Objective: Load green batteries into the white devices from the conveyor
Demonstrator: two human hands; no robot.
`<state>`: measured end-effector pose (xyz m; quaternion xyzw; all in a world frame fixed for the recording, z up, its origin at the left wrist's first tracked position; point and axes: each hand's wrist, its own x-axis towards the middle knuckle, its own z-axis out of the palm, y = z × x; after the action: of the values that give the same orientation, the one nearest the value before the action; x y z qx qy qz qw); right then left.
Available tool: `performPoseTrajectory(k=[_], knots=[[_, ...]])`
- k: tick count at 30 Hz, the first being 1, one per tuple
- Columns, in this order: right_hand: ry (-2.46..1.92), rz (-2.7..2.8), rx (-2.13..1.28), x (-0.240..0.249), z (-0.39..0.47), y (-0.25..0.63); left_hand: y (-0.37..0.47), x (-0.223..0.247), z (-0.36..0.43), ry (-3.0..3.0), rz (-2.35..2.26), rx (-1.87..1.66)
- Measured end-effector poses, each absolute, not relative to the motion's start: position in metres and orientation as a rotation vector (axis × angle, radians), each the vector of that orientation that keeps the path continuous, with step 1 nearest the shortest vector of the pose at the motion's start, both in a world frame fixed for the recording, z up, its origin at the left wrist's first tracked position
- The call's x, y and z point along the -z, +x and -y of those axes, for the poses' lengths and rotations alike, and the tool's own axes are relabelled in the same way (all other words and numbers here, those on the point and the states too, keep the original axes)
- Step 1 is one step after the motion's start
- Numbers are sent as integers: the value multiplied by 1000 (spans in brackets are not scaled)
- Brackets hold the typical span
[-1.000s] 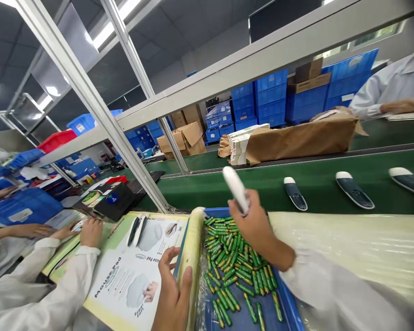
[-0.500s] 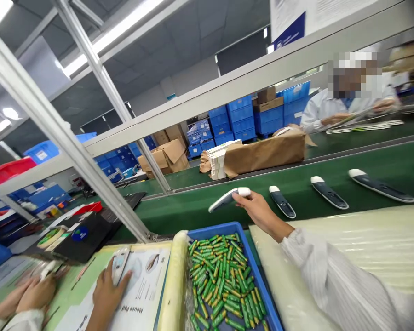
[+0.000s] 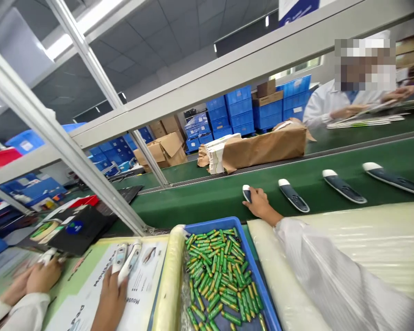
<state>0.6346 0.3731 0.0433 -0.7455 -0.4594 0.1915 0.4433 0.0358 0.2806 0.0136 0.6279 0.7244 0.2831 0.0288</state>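
Here our right hand [image 3: 259, 203] grips a dark-blue, white-tipped, elongated handset [image 3: 247, 193] at the green belt [image 3: 196, 209], long axis pointing away from us; a matching handset [image 3: 293, 195] lies just right of that hand; our left hand [image 3: 110, 296] touches a slim white handset [image 3: 132, 260], whether gripping we cannot tell.

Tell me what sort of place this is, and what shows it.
Probably a factory assembly line: matching dark-and-white devices lie in a row on a long green belt, a blue tray full of what look like batteries sits beside it, and blue crates are stacked behind.
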Motion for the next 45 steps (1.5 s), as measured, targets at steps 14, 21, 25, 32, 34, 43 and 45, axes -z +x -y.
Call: performPoseTrajectory(k=[14,21,25,32,34,43,45], knots=[[-679,2584,-273,-126,-209,473,183,-75,-147,1863,-1520,-893],[-968,1702,-639,-156,-229,494,225,-86,-125,1856,-1659,-1146],[-1109,1505,-537,-135,-254,483,221,-86,-125,1752,-1697,-982],[-1133,1825,-523,-125,-285,523,164,-71,-201,1918,-2236,-827],[-1058,1604,-733,-133,-296,550,150,-62,-231,1902,-2398,-785],[-1226,953,-888,-90,-354,637,123,-39,-262,1732,-2474,-654],[-1359,955,-836,-74,-365,641,116,-33,-250,1685,-2391,-694]])
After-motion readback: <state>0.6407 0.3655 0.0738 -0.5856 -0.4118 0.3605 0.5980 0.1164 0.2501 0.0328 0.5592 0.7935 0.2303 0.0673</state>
